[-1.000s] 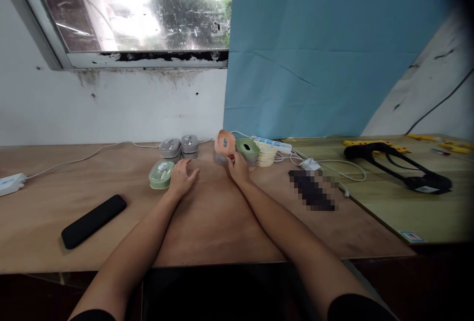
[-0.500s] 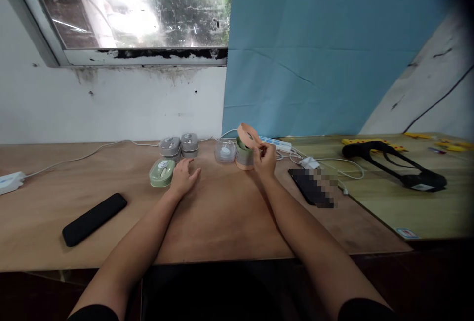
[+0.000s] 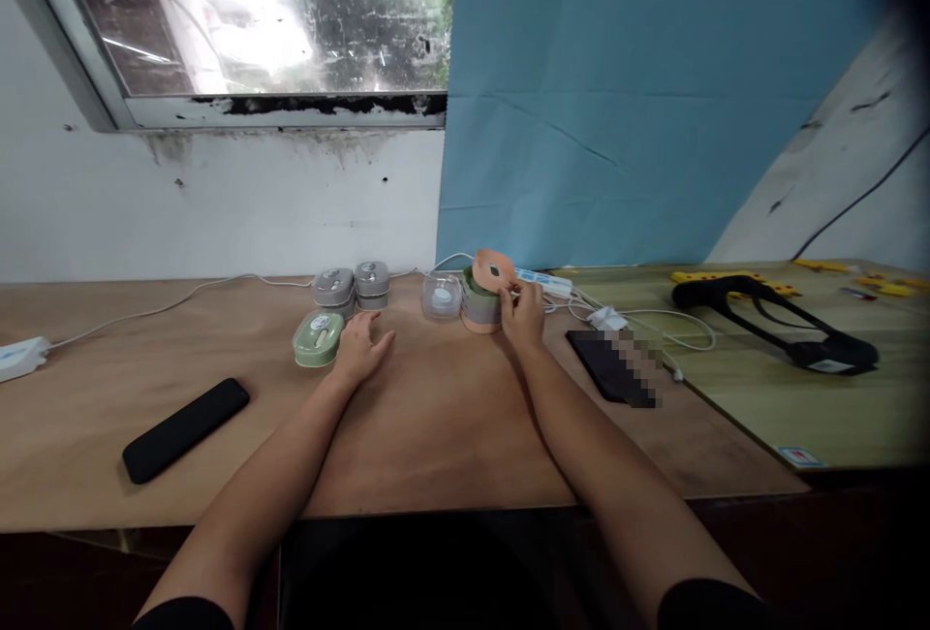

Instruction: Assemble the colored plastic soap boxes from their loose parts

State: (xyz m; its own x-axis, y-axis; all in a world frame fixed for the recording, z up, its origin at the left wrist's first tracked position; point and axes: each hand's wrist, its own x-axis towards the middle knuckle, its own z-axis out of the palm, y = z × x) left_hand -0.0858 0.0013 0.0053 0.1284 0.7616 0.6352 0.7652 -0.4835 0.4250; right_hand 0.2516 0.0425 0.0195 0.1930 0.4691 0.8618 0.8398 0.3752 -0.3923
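My right hand [image 3: 522, 315] pinches the edge of an orange lid-like piece with a hole in its middle [image 3: 489, 268]. That piece tilts over a stack of green, grey and orange containers [image 3: 480, 308] on the table. Just left of the stack sits a clear plastic lid [image 3: 441, 298]. My left hand [image 3: 361, 344] rests on the table with fingers apart, beside a green box with a clear top [image 3: 318, 339]. Behind it stand two grey boxes, one on the left [image 3: 334, 289] and another on the right [image 3: 372, 283].
A black oblong case [image 3: 185, 428] lies at the left front. To the right are a dark phone [image 3: 603, 365], a white charger [image 3: 606, 319] with cables, and a power strip [image 3: 548, 282]. A black strap-like frame [image 3: 777, 325] sits on the farther right table.
The orange piece has come down slightly and shifted right, lying closer to the top of the stack. My right hand has moved a little with it; my left hand stays put.
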